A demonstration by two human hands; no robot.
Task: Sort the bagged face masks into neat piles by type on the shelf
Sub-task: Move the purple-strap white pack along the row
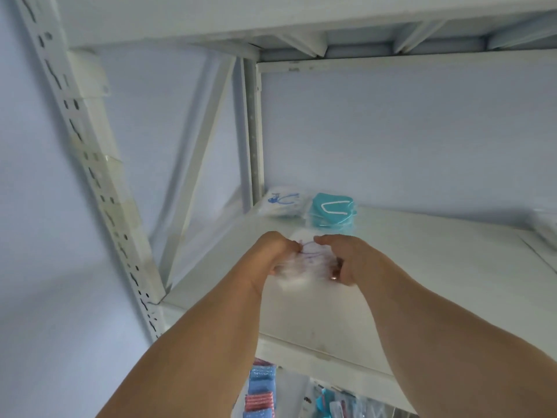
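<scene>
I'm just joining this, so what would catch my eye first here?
Both hands, left and right, meet mid-frame over the white shelf, gripping a blurred clear bag of white masks. Behind them, near the shelf's back left corner, a teal mask pile sits beside a white mask pile.

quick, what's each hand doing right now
Left hand: grips the left edge of the white bagged mask.
Right hand: grips its right edge.
</scene>
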